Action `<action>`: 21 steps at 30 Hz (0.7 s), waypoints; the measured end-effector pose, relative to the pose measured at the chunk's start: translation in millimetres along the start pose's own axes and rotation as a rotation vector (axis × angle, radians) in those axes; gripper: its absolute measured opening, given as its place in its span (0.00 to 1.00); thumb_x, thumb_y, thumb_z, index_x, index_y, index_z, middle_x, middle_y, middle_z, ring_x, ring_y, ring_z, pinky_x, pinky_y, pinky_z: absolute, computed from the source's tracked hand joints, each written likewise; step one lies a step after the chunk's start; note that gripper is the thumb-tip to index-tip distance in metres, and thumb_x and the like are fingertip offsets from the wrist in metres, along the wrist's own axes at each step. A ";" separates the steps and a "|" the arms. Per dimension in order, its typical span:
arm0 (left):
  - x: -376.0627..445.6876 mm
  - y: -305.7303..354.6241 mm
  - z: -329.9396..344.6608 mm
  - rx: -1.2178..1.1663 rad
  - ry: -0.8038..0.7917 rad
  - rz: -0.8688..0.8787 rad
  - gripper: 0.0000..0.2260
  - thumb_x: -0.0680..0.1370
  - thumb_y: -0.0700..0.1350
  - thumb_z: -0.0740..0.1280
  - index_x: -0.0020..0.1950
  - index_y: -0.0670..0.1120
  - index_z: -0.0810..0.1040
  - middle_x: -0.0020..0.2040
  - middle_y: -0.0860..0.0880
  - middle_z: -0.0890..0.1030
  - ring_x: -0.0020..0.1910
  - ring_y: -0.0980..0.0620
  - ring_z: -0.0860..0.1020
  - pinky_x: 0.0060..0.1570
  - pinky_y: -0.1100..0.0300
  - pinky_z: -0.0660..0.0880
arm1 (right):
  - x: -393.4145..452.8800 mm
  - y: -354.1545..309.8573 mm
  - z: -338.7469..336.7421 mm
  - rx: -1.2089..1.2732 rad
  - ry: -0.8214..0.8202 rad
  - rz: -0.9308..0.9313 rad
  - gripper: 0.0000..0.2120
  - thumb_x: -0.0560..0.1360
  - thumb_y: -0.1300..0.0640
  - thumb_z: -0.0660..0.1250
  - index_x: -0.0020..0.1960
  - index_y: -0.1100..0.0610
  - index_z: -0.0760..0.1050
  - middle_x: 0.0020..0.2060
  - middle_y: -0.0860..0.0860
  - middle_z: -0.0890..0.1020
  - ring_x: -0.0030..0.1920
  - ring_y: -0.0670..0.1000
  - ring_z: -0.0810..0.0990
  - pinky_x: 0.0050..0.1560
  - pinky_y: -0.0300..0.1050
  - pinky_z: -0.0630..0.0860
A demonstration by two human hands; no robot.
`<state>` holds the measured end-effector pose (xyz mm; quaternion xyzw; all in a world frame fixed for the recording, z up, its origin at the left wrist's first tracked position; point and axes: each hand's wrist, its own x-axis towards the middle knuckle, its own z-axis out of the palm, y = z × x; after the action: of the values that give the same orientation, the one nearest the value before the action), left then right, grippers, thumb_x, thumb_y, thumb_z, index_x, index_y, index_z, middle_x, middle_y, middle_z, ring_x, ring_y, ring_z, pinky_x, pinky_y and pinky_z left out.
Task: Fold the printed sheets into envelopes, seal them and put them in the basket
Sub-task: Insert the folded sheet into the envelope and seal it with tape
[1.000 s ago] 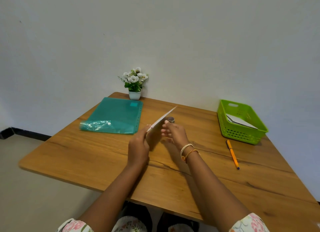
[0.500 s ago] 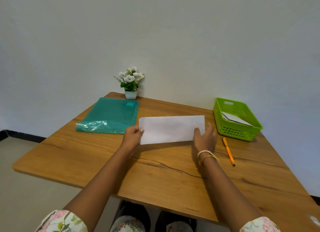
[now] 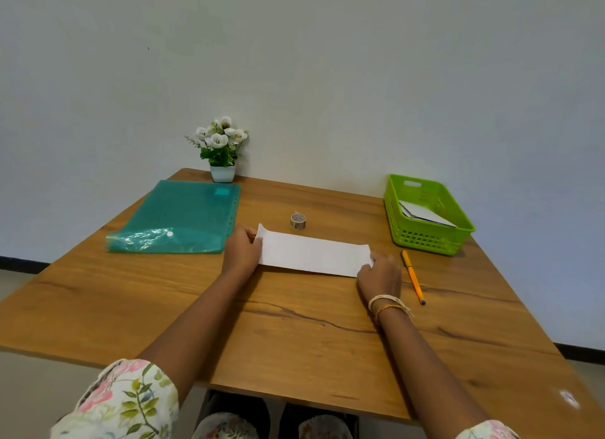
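A white folded sheet [image 3: 312, 255] lies flat as a long strip on the wooden table [image 3: 294, 334]. My left hand [image 3: 241, 252] grips its left end, where a small flap stands up. Over at the strip's right end, my right hand [image 3: 379, 275] pinches the paper. A small roll of tape [image 3: 298, 221] stands just behind the sheet. The green basket [image 3: 425, 239] sits at the back right with folded white paper [image 3: 425, 213] inside it.
A teal plastic folder [image 3: 180, 219] lies at the back left. A white pot of flowers [image 3: 222, 150] stands against the wall. An orange pen [image 3: 413, 276] lies right of my right hand, in front of the basket.
The sheet was held up on edge between both hands; it has since been turned and laid flat on the table, uncovering the tape roll. My hands have spread to its two ends.
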<state>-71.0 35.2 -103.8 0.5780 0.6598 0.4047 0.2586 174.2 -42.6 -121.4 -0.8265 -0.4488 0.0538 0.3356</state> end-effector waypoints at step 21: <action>-8.5 -17.8 14.4 0.440 0.096 0.524 0.07 0.76 0.47 0.66 0.48 0.47 0.82 0.45 0.49 0.83 0.46 0.47 0.78 0.49 0.52 0.72 | 44.6 -126.6 79.3 -0.153 -0.045 -0.436 0.11 0.76 0.51 0.64 0.55 0.52 0.80 0.50 0.54 0.80 0.53 0.56 0.77 0.49 0.47 0.72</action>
<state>-67.5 30.2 -127.5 0.7500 0.5717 0.3322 -0.0164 80.2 79.4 -96.6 -0.7316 -0.6269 -0.0360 0.2655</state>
